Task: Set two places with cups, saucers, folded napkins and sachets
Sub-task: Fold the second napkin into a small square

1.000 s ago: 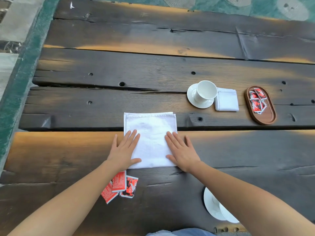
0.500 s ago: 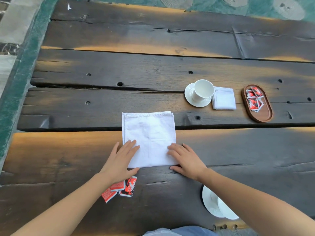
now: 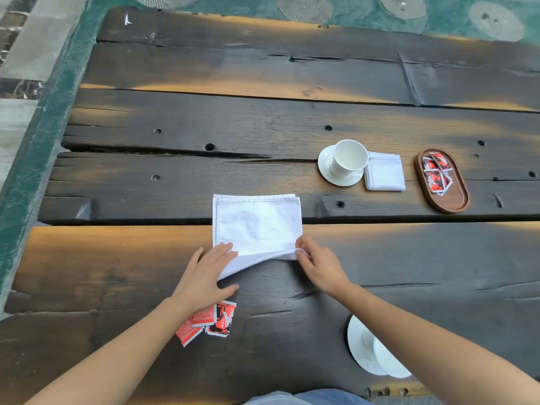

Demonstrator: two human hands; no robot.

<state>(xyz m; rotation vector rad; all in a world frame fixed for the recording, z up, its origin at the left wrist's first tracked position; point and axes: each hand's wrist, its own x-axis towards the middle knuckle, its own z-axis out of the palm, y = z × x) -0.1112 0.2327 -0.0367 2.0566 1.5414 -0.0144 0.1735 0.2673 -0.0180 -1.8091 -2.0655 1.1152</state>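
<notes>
A white napkin [image 3: 257,226] lies folded in the middle of the dark wooden table [image 3: 263,127]. My left hand [image 3: 204,276] grips its near left corner and my right hand [image 3: 320,266] pinches its near right corner, so the near edge is lifted off the wood. Red sachets [image 3: 210,321] lie under my left wrist. A white cup on a saucer [image 3: 368,352] sits near me, partly hidden by my right forearm. Farther away stand a white cup [image 3: 349,157] on a saucer [image 3: 327,171], a folded napkin [image 3: 384,172] and a wooden tray [image 3: 450,197] holding sachets [image 3: 436,173].
The table's left edge meets a green strip and grey paving [image 3: 26,83]. Green ground with pale round shapes [image 3: 304,8] lies beyond the far edge. Bolt holes and cracks mark the planks.
Both hands slid back from lying flat on the napkin to its near corners and took hold of them. The near edge has lifted off the table.
</notes>
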